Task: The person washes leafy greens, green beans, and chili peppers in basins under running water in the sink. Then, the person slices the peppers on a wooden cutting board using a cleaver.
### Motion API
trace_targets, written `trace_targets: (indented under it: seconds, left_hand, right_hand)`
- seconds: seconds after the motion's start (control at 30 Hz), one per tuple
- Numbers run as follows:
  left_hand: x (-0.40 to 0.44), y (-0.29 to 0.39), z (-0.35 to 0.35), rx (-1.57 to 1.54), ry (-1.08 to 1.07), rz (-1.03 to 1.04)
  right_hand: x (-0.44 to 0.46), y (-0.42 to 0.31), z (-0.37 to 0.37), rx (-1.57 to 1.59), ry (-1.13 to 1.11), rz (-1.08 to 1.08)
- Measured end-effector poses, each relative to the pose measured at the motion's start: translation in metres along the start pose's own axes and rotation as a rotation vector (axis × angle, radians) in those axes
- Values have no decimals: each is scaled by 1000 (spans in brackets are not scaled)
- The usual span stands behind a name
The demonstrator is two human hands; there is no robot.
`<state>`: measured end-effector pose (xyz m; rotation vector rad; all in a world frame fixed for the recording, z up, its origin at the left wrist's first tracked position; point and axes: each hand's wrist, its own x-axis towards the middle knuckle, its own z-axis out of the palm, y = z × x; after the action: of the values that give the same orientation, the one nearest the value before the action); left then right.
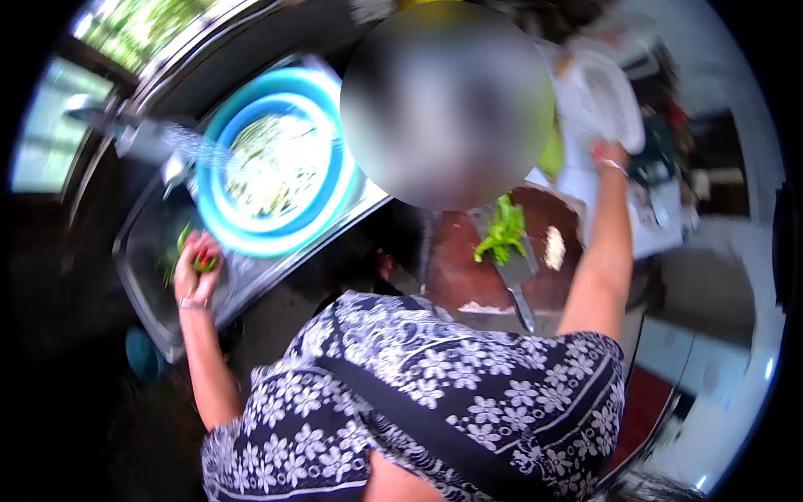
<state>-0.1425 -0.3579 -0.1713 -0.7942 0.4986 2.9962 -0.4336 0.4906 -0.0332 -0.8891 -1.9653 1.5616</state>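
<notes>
Hands well apart. Left hand (198, 255), left of the frame: fingers closed around small red and green vegetables (203, 261), near a round turquoise plastic basin (339, 180) of pale green strips (276, 163). Right hand (609, 154), upper right: fingers on the rim of a white plastic basket (609, 100). Right of centre, reddish-brown board (456, 268) bearing bright green cut pieces (504, 230), a broad-bladed metal cleaver (519, 272) and a small whitish chopped heap (554, 248).

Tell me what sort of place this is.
Probably a home kitchen: a tap runs into a blue basin of greens by a metal sink, and a broad knife lies beside leaves.
</notes>
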Motion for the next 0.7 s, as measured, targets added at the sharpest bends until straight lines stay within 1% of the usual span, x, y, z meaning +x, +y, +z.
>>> trace_targets:
  seconds: [0.03,0.07,0.1,0.13,0.17,0.2,0.27,0.33,0.43,0.5,0.53,0.57,0.6,0.63,0.67,0.7]
  left_hand:
    - [-4,-1,5,20,10,40]
    - [-5,-1,5,-11,-50,29]
    - [-15,-3,23,-14,17,37]
    - [-12,-1,11,-60,-46,-5]
    - [-16,-4,11,-86,-32,-2]
    - [-22,-7,19,-69,4,29]
    - [-25,-8,20,-73,43,47]
    - [-27,-10,23,-78,7,66]
    - [-24,-12,31,-92,-86,53]
    - [-20,-16,44,-86,-126,14]
    - [-17,-20,55,-70,-146,-34]
    - [-11,-29,63,-14,-177,-63]
    - [-2,-41,72,21,-190,-134]
    - [4,-53,81,102,-208,-183]
    - [9,-64,91,187,-223,-226]
    - [12,-76,104,266,-216,-284]
  right_hand:
    - [23,7,-12,72,-15,67]
    - [43,15,-22,138,-10,133]
    - [51,15,-27,167,53,209]
    - [90,34,-43,103,5,163]
    - [75,32,-39,147,40,252]
    - [82,40,-44,177,-35,345]
    - [45,35,-29,166,-11,393]
    - [-9,22,-19,212,-4,446]
    - [-46,23,-29,14,60,414]
    - [-30,44,-41,-70,100,266]
    - [-14,67,-60,-108,147,204]
    - [5,92,-81,-79,-38,201]
    - [-35,101,-77,13,55,136]
    - [-90,87,-66,-48,61,136]
    - [-129,105,-62,-76,3,17]
    - [-183,81,-47,-113,-82,129]
